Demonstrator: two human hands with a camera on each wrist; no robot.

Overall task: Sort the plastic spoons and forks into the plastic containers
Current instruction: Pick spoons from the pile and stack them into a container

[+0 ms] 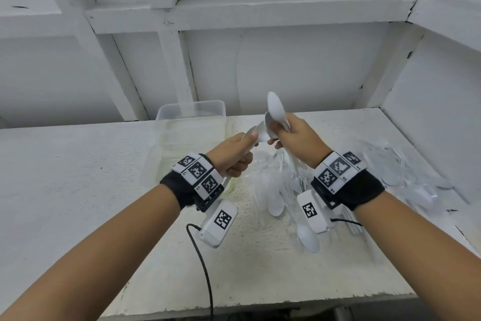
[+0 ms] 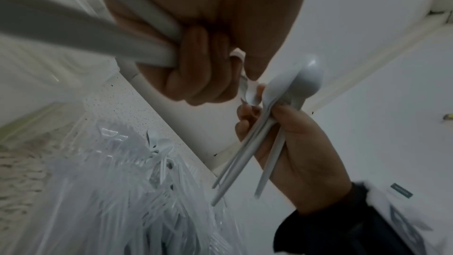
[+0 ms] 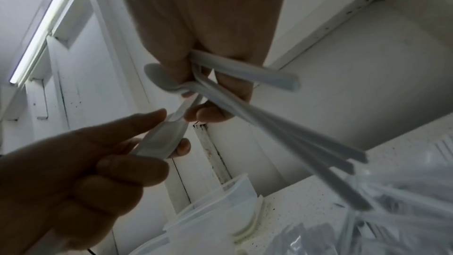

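Both hands are raised above the white table (image 1: 78, 190), close together. My left hand (image 1: 247, 146) grips a bundle of white plastic spoons (image 1: 256, 134) by the handles; in the left wrist view its curled fingers (image 2: 203, 79) wrap the handles (image 2: 85, 32). My right hand (image 1: 279, 135) grips several white spoons (image 1: 276, 107), bowls up, handles (image 3: 282, 133) fanning downward. The two bundles nearly touch at the bowls. A clear plastic container (image 1: 192, 115) stands behind the left hand, also seen as a container (image 3: 220, 210) below the hands.
A heap of white cutlery in clear plastic wrap (image 1: 283, 185) lies under the hands, with forks (image 2: 152, 181) in it. More wrapped cutlery (image 1: 406, 169) lies at the right. A loose spoon (image 1: 308, 238) lies near the front. White walls enclose the table.
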